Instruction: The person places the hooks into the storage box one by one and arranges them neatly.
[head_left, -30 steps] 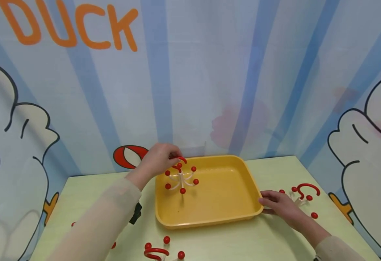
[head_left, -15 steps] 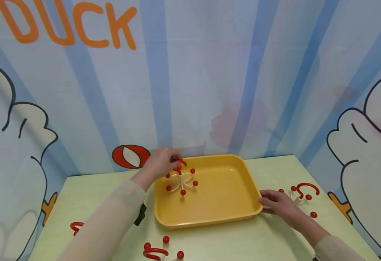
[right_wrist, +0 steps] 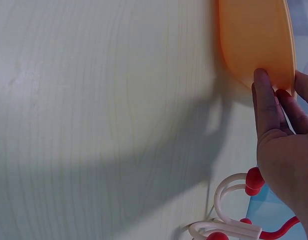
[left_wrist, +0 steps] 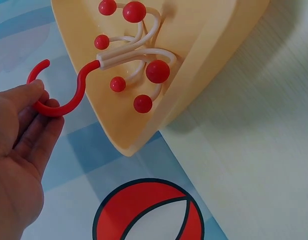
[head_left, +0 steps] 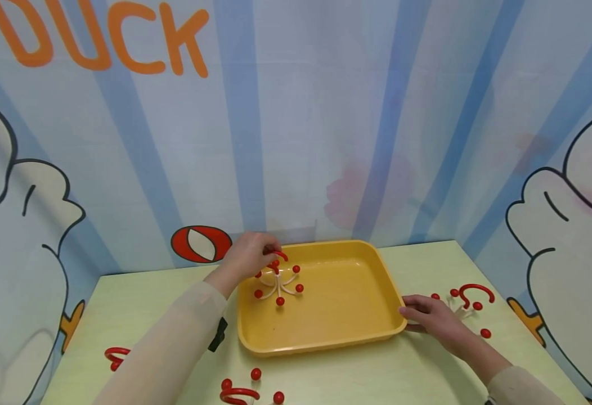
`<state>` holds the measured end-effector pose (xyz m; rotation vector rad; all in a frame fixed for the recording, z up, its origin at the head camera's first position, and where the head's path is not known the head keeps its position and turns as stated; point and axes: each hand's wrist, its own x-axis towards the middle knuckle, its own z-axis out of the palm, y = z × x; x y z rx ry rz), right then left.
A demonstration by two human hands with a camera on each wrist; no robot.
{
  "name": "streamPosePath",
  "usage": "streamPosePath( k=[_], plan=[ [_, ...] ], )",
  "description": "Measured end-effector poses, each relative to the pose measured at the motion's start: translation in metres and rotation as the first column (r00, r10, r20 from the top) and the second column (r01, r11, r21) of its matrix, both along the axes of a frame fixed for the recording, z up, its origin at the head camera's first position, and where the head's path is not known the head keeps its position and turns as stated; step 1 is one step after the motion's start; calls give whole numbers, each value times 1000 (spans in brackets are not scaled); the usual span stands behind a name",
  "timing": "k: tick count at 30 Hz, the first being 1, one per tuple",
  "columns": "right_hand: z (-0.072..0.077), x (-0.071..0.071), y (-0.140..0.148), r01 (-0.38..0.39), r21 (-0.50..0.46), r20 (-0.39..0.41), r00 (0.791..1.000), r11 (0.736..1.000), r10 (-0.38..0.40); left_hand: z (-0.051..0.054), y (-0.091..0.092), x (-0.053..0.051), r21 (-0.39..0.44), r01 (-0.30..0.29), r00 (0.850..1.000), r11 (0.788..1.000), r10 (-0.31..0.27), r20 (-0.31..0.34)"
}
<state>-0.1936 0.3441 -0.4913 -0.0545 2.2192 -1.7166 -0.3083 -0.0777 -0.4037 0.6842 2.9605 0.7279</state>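
My left hand (head_left: 247, 256) pinches the red hook of a hook hanger (left_wrist: 125, 55) between thumb and fingers. White curved arms with red ball tips spread out below the hook. This hanger sits upright in the left back part of a yellow tray (head_left: 336, 315); in the left wrist view its arms lie over the tray floor. At the tray's right side my right hand (head_left: 435, 318) grips the rim, thumb and fingers on either side of the wall, as the right wrist view also shows on the tray wall (right_wrist: 253, 40).
A similar hanger (head_left: 475, 287) stands on the table right of the tray, close to my right wrist. Another hanger (head_left: 240, 394) is at the front edge, partly cut off. Behind my left sleeve shows one more red hook (head_left: 117, 352). A printed curtain (head_left: 296, 140) rises behind the table.
My left hand has lowered slightly, bringing the hanger down in the tray. The right hand keeps its place at the rim. The whole head view has shifted a little.
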Motion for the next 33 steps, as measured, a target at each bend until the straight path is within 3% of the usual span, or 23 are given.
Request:
streamPosePath(
  k=[11, 19, 27, 33],
  plan=[
    [2, -1, -1, -18, -9, -3, 1000, 1000, 18, -2, -2, -1, 6, 5, 1000, 1000, -5, -30],
    [2, -1, -1, -19, -16, 1, 1000, 1000, 19, 1, -6, 3, 15, 5, 1000, 1000, -4, -14],
    [0, -1, 0, -27, -15, -6, 1000, 1000, 27, 10, -16, 10, 15, 15, 1000, 1000, -14, -25],
    [-1, 0, 2, -24, -19, -7, 1000, 1000, 24, 24, -27, 18, -6, 67, 996, 998, -67, -56]
  ],
)
